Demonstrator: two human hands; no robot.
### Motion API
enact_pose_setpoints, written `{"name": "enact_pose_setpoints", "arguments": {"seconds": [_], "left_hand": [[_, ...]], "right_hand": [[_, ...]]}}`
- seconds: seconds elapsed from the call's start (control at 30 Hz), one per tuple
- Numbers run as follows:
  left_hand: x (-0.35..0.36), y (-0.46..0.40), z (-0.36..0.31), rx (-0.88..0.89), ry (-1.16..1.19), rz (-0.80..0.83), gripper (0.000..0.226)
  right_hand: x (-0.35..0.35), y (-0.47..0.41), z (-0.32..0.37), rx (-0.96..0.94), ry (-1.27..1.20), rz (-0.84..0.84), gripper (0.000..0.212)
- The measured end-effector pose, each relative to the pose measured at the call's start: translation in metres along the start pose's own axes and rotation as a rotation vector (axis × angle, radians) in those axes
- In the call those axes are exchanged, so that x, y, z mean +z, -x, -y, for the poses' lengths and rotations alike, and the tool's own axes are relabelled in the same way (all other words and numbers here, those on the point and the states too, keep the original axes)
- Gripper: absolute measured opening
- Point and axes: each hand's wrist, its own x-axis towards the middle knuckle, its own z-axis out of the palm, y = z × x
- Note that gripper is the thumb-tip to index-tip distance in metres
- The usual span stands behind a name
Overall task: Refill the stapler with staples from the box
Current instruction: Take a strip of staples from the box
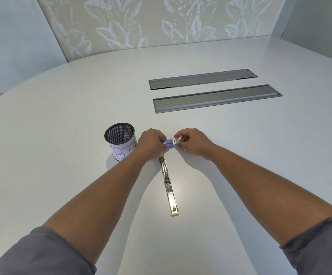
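A large white tabletop (62,108) with a rounded far edge fills most of the view. Two long grey metal cover plates (216,90) are set flush into its surface, one behind the other, lying parallel and slightly slanted. Behind the tabletop stands a wall panel (151,22) with a pale beige ground and a pattern of big white leaves. On the left of it is a plain light blue wall (16,40), and on the right a plain grey-white wall (316,22). The light is soft and even, with a bright reflection near the middle of the tabletop.
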Motion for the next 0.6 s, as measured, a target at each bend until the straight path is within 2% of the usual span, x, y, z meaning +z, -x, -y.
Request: {"name": "enact_pose_setpoints", "arguments": {"seconds": [0.27,0.43,0.6], "left_hand": [[-0.002,0.000,-0.001,0.017,-0.029,0.006,0.028],[0.000,-0.002,0.001,0.023,-0.013,0.011,0.027],[-0.001,-0.001,0.000,0.018,-0.010,0.013,0.026]], "right_hand": [[0.001,0.004,0.004,0.096,-0.153,-0.029,0.019],[0.003,0.004,0.006,0.094,-0.100,-0.086,0.018],[-0.002,0.000,0.015,0.067,-0.010,-0.016,0.007]]}}
